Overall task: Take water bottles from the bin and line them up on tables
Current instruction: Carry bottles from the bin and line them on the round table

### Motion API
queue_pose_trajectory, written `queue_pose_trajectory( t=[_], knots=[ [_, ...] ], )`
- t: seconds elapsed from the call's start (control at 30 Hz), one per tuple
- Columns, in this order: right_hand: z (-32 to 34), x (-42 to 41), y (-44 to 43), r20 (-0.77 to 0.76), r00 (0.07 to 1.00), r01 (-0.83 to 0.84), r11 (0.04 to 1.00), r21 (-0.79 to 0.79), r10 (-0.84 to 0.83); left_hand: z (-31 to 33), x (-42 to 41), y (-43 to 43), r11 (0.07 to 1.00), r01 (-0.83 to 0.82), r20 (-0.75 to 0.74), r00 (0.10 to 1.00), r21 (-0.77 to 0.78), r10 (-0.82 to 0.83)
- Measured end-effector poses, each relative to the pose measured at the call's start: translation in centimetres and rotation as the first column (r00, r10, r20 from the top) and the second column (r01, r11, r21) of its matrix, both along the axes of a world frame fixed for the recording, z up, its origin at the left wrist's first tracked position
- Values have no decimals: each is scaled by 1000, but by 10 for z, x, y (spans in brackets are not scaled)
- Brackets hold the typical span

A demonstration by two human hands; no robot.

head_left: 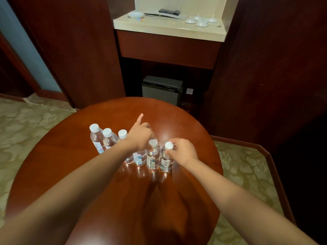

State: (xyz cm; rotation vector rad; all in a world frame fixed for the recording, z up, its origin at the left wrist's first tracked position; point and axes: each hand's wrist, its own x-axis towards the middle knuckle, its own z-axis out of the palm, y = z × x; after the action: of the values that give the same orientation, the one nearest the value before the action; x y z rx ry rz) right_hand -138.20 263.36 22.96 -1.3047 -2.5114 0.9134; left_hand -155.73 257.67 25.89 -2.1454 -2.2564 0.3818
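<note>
Several clear water bottles with white caps stand in a row on the round wooden table (113, 191). The leftmost bottle (96, 137) and two beside it stand untouched. My left hand (140, 135) lies over the neck of a bottle (139, 159) in the middle of the row, index finger pointing away; its cap is hidden. A further bottle (153, 154) stands between my hands. My right hand (183, 152) grips the neck of the rightmost bottle (166, 160), just below its cap. No bin is in view.
Beyond the table is a wood-panelled wall with a niche holding a small grey fridge (161, 90). Above it, a pale counter (168, 26) carries cups and saucers. Patterned carpet (26, 121) surrounds the table on both sides.
</note>
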Motion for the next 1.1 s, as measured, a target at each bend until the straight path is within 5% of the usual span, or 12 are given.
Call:
queue_pose_trajectory(
  t=[0.3,0.67,0.97,1.1],
  knots=[
    [3,0,4,1,1000,-6,1000,-14,6,-9,-6,4,999,-34,71,997,5,33],
    [6,13,-12,82,991,-101,990,-102,110,-8,11,-32,984,-166,334,933,67,135],
    [10,37,-63,123,983,-148,981,122,133,-14,32,-107,947,-249,375,913,201,161],
    [11,39,-91,178,976,-155,971,180,123,-13,39,-142,947,-286,350,910,143,222]
  ],
)
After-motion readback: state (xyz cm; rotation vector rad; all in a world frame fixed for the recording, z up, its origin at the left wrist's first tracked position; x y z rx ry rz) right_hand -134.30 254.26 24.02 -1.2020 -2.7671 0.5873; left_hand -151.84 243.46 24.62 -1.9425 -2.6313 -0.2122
